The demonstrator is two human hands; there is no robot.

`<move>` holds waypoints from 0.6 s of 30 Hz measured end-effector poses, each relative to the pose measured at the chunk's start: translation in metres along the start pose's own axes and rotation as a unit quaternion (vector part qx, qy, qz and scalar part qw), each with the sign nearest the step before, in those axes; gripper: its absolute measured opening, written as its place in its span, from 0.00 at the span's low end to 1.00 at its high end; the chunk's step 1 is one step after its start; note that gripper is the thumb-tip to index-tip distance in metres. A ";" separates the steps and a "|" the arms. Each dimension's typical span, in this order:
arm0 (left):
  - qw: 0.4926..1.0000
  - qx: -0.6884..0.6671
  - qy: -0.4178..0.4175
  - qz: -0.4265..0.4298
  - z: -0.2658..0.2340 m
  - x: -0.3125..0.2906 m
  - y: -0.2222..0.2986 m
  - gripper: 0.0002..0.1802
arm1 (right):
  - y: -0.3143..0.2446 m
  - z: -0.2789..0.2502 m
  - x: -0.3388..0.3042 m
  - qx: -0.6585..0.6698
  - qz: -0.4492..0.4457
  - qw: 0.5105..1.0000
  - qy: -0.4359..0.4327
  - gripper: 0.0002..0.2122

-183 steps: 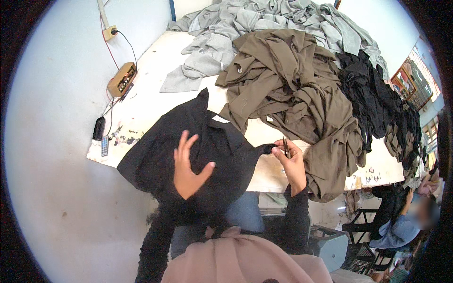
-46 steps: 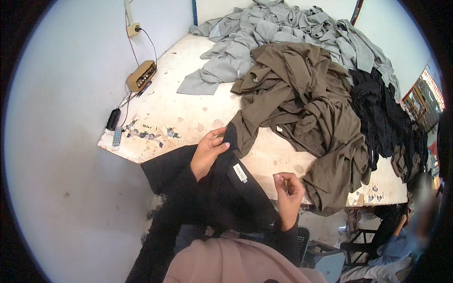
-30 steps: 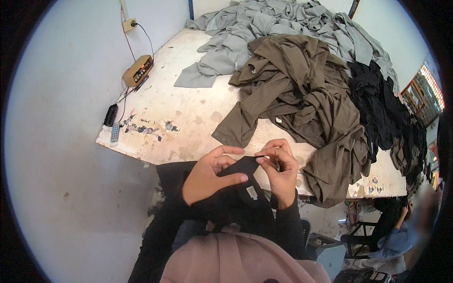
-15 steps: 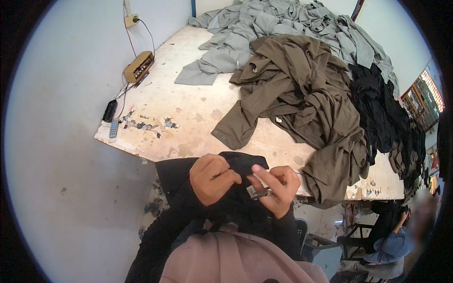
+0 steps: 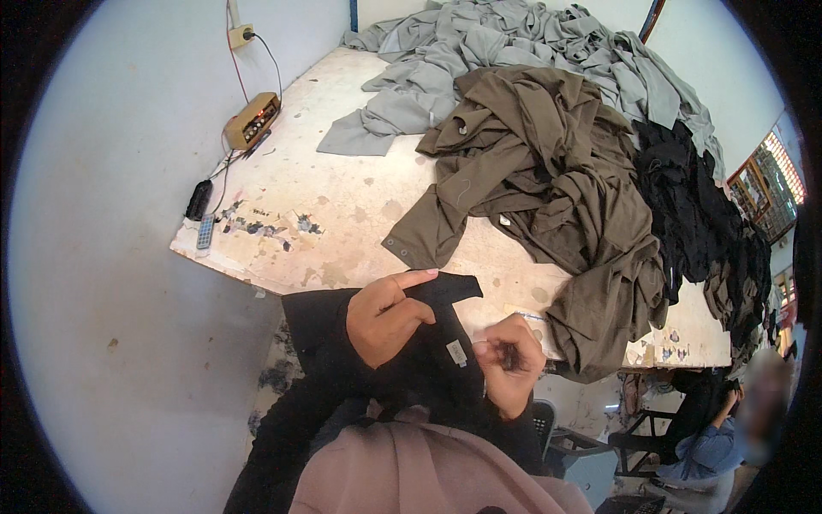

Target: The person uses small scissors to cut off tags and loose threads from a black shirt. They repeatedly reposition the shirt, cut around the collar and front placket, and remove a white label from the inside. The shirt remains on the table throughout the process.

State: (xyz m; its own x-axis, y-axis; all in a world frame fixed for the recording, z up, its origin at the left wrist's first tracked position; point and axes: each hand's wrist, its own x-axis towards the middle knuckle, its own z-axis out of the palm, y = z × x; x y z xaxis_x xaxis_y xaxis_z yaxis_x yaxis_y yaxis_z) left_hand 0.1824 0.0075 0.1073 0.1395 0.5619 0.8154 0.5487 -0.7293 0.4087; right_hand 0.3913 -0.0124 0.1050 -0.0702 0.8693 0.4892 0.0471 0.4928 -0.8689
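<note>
A black garment (image 5: 428, 325) with a small white label (image 5: 456, 353) lies over the table's near edge and in front of me. My left hand (image 5: 385, 321) grips its upper part, index finger stretched along the cloth and the other fingers curled. Just right of the label, my right hand (image 5: 514, 364) is closed, thumb and fingertips drawn together beside the garment's edge. Something dark shows inside its curled fingers, too unclear to name.
Brown garments (image 5: 548, 163) are heaped on the pale, stained table (image 5: 342, 214), with grey garments (image 5: 514, 38) behind and black ones (image 5: 676, 188) at the right. A tan radio-like box (image 5: 253, 122), a remote control (image 5: 205, 233) and cables are at the left. Another person (image 5: 711, 445) sits lower right.
My right hand has drawn back to the right and down from the garment, its pointing finger now curled in. The label is uncovered. My left index finger has straightened.
</note>
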 end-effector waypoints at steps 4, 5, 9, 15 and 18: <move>1.000 0.013 -0.010 0.002 0.001 -0.001 0.002 0.09 | 0.004 0.011 0.004 -0.121 -0.035 0.990 0.065 0.12; 1.000 0.011 -0.002 0.014 0.001 -0.001 0.002 0.09 | 0.003 0.012 0.004 -0.182 -0.051 0.980 0.064 0.12; 0.999 0.024 0.005 0.038 0.002 0.001 0.003 0.09 | 0.000 0.014 0.008 -0.273 -0.104 0.956 0.035 0.12; 0.999 0.020 0.003 0.034 -0.001 0.001 0.006 0.09 | -0.006 0.017 0.009 -0.339 -0.154 0.928 0.010 0.11; 0.999 0.021 0.000 0.038 -0.002 0.000 0.007 0.09 | -0.004 0.020 0.008 -0.351 -0.157 0.923 0.011 0.11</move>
State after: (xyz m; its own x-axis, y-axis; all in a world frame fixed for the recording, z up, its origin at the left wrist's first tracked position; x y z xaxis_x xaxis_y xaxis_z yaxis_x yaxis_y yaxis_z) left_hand 0.1843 0.0016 0.1107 0.1813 0.5060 0.8432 0.5707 -0.7525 0.3288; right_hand 0.3708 -0.0079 0.1107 -0.1706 0.6767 0.7163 0.6629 0.6167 -0.4246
